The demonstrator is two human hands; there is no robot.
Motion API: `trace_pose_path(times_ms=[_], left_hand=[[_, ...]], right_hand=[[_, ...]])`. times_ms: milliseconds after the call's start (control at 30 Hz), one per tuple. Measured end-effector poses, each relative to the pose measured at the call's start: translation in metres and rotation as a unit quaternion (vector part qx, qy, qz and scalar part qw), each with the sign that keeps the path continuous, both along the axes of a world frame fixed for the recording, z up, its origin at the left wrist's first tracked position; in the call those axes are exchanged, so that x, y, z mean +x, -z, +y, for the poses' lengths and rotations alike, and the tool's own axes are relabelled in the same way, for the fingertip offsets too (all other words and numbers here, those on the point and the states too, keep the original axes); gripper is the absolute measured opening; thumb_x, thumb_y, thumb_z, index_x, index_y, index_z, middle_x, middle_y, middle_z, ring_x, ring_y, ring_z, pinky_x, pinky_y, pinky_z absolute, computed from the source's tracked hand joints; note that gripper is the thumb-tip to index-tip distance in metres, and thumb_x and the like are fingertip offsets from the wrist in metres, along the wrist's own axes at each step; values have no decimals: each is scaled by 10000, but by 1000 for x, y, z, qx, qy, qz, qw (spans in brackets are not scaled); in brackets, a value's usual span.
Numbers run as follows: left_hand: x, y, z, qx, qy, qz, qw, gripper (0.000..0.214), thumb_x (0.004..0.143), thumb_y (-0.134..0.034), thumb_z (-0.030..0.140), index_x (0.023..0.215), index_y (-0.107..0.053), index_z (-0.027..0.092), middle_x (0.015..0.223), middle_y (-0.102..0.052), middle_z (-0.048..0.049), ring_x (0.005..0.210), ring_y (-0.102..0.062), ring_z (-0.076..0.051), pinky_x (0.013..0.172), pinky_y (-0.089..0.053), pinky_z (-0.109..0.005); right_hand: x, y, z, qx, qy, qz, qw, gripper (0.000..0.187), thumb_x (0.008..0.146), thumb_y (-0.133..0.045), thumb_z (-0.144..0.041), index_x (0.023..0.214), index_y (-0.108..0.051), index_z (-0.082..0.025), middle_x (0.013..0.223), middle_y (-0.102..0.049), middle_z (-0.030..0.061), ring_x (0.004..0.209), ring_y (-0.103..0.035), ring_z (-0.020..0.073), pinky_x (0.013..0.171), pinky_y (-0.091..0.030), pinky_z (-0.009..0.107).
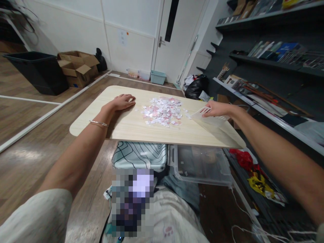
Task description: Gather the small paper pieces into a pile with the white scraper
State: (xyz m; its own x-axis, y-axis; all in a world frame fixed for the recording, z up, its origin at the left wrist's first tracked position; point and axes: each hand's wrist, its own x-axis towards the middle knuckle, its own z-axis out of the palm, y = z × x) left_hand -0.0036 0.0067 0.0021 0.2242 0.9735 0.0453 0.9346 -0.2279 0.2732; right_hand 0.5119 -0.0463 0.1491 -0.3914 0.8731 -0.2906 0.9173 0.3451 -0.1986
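A heap of small pink and white paper scraps lies in the middle of a low pale wooden table. My left hand rests palm down on the tabletop just left of the heap, fingers flat and stretched toward it. My right hand grips the rim of a white slotted plastic basket, tipped on its side at the right of the scraps, its open face toward them.
Under the table sit a patterned cushion and a clear plastic bin. Dark shelves with brushes and books run along the right. Cardboard boxes, a black tub and a black bag stand on the wooden floor behind.
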Motion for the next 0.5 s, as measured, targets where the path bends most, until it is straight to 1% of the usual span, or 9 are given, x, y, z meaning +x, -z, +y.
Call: trace_pose_path(times_ms=[133,200,267,400,500], left_hand=[[-1,0,1,6,6,1,1000,758,1034,-409,667,1648,-636,285,1775,-571,-76,1638,-474,-360,1345,-378,-492],[0,0,1,11,9,1,1000,759,1033,-417,655,1646,-640,267,1769,-579,-95,1624,-490,-374,1339,-392,-514],[0,-1,0,9,7,6,1000,783,1028,-411,664,1652,-634,247,1774,-571,-109,1624,-491,-375,1341,-391,-509],[0,-1,-2,4,-2,19,1000,812,1021,-382,696,1666,-619,262,1791,-550,-89,1647,-469,-355,1347,-379,-473],[0,-2,-4,10,-1,13,1000,793,1014,-402,687,1661,-632,289,1766,-580,-79,1637,-478,-382,1340,-387,-510]], right_hand=[[7,-1,-20,-42,-12,7,999,664,638,-879,-815,848,-881,-186,788,-820,72,726,-712,264,667,-551,350],[10,0,-28,-48,-19,16,999,662,647,-867,-816,854,-882,-188,833,-838,78,779,-735,276,711,-572,357],[12,1,-33,-52,-23,22,998,642,670,-850,-801,869,-889,-192,866,-850,77,815,-748,284,741,-587,363],[7,4,-32,-47,-34,23,998,599,707,-853,-766,881,-896,-195,857,-852,73,809,-750,289,736,-586,364],[-3,6,-25,-25,-45,27,998,571,714,-877,-730,898,-898,-189,849,-852,72,803,-743,288,720,-573,356]])
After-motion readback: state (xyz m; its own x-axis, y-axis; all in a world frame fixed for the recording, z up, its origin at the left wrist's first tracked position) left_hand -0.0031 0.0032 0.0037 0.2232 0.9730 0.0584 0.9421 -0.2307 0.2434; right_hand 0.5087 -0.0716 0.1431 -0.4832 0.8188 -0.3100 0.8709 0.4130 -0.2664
